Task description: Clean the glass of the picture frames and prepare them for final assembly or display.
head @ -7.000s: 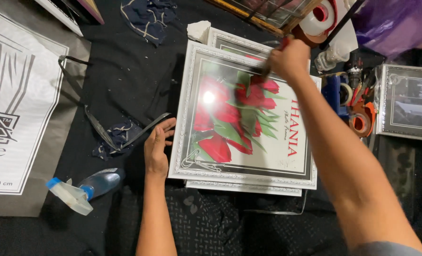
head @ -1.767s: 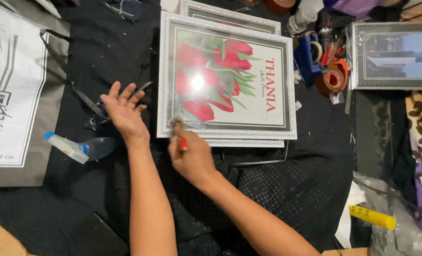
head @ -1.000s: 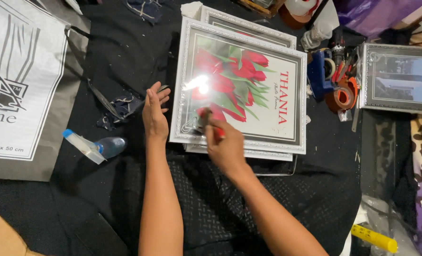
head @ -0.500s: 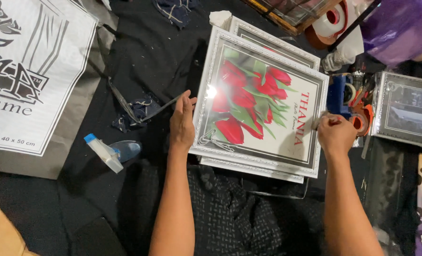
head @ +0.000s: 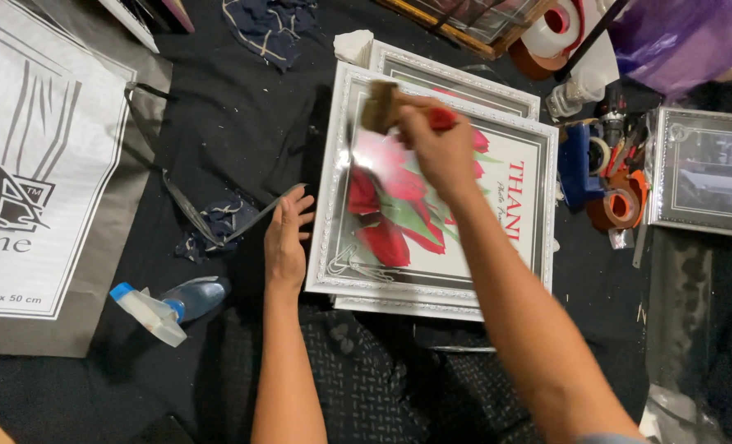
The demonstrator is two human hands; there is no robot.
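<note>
Since half a second ago, our right hand [head: 441, 148] has moved from the frame's right edge, near the tape rolls, to the far left part of the glass, and it now carries a brush. Its fingers are closed around the red handle of the brush [head: 382, 107], whose pale bristles, blurred, lie over the far left corner of the white picture frame [head: 431, 193]. This frame, showing red tulips, rests on a second, similar frame [head: 456, 74] on the dark cloth [head: 242, 123], at the centre of the scene. Our left hand [head: 287, 238] lies flat with fingers spread and holds nothing; its fingertips touch the frame's left edge. Near and to the left lies a spray bottle [head: 168, 302]; farther left, a large printed bag [head: 45, 173]. To the right sit tape rolls [head: 621, 205] and a silver frame [head: 703, 173].
</note>
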